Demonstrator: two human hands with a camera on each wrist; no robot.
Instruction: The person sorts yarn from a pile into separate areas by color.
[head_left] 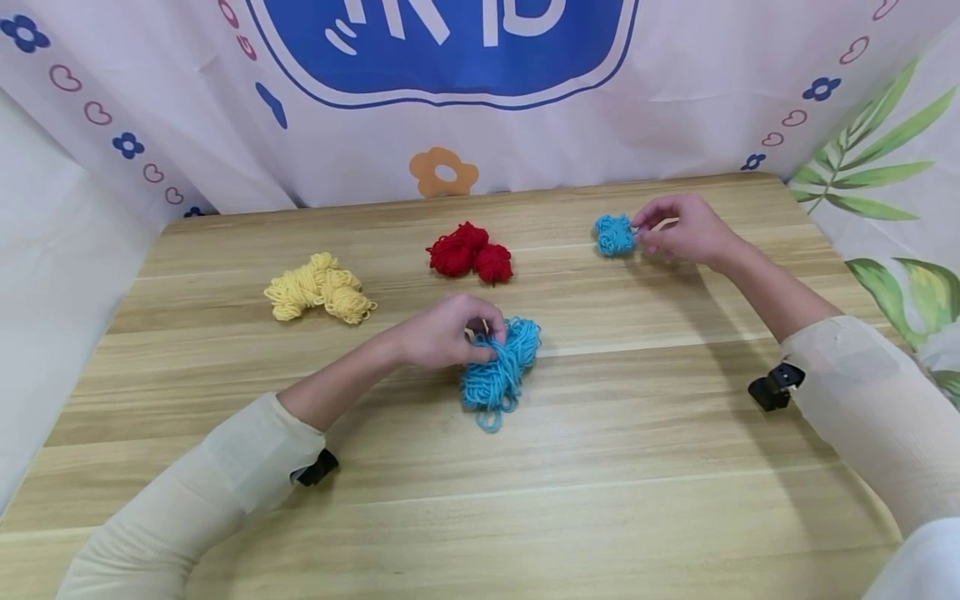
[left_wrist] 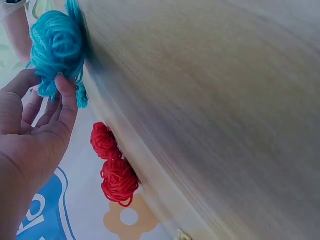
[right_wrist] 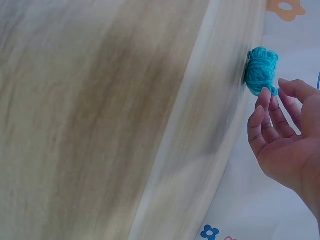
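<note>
A large light-blue yarn bundle (head_left: 501, 379) lies near the middle of the wooden table, a loose loop trailing from its near end. My left hand (head_left: 452, 332) pinches its upper strands between thumb and fingers, as the left wrist view shows too. A smaller light-blue yarn bundle (head_left: 614, 235) sits at the back right. Beside it is my right hand (head_left: 684, 229), fingers loosely bent and spread. In the right wrist view the fingertips (right_wrist: 265, 93) reach the end of the small bundle (right_wrist: 262, 70) without wrapping round it.
Two red yarn balls (head_left: 470, 252) lie together at the back middle. Yellow yarn (head_left: 318, 289) lies to the left. A printed white cloth (head_left: 360, 158) hangs behind the table's (head_left: 480, 517) far edge. Both forearms carry a black clip.
</note>
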